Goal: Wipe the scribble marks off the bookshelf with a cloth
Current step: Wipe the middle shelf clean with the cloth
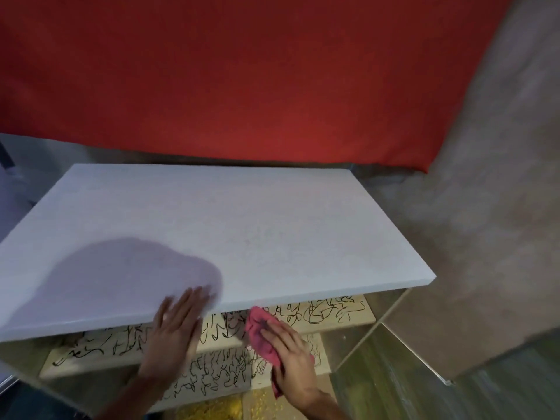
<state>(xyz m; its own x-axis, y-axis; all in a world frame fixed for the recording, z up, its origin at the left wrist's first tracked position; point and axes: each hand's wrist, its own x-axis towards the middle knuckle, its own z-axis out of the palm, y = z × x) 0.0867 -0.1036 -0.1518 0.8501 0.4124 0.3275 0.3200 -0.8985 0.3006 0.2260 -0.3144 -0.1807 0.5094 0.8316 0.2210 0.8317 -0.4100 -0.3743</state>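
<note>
Pink cloth (262, 334) bunched in right hand (292, 356), fingers curled round it, just under bookshelf (212, 222) top. Black scribble marks (303, 312) cover both shelves; wiping likely just starting. Left hand (175, 328) flat, fingers straight, on top's front edge. Next: press cloth down, rub along marks.

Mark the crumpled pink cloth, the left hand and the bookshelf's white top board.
pink cloth (258, 326): head view, crumpled part beyond the fingertips.
left hand (177, 330): head view, back of the hand.
white top board (242, 219): head view, bare middle of its surface.
</note>
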